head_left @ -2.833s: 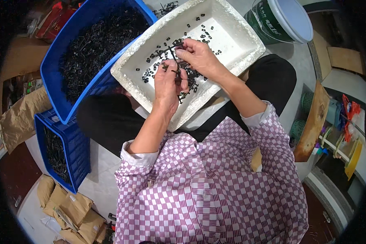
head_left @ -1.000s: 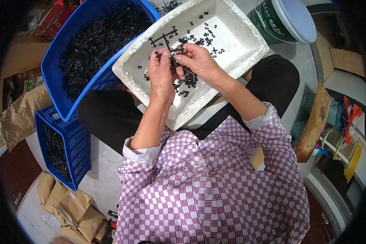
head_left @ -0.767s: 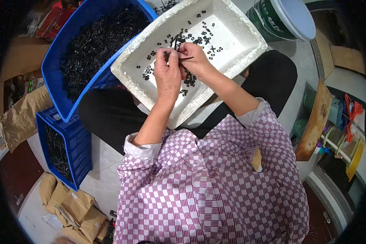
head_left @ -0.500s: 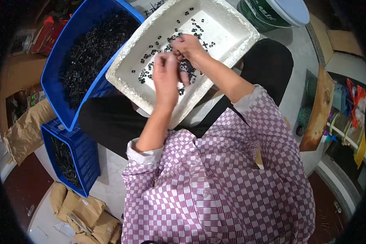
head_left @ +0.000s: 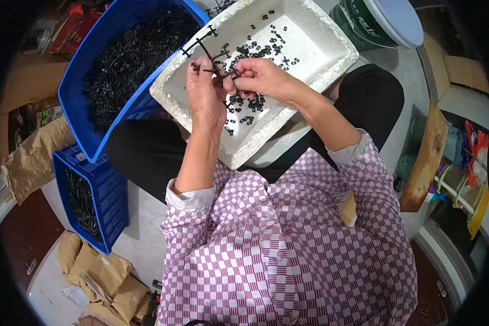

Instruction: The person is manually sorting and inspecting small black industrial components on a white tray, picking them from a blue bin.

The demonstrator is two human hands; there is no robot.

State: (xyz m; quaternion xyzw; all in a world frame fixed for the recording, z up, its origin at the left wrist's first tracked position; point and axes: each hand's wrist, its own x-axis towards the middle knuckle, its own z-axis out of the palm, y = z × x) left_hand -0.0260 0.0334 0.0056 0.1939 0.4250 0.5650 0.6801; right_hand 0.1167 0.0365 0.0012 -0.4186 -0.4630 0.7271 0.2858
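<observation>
My left hand is closed around a branching black plastic sprue, whose thin arms stick up past the fingers toward the upper left. At the sprue's near end, the fingertips of my right hand are pinched together, close against the left fingers. What exactly lies between the right fingertips is partly hidden. Both hands are over a white foam box that rests across my lap. Loose small black plastic pieces are scattered over its floor, thickest beneath my hands.
To the left, a large blue tub is heaped with black sprues. Below it stands a smaller blue basket with more black pieces. A green bucket is beyond the box at right. Brown paper packages lie lower left; a wooden board stands right.
Blurred and low over the box before, my left hand has risen and now shows the sprue sticking up. My right hand has moved slightly right and down. The view has shifted a little.
</observation>
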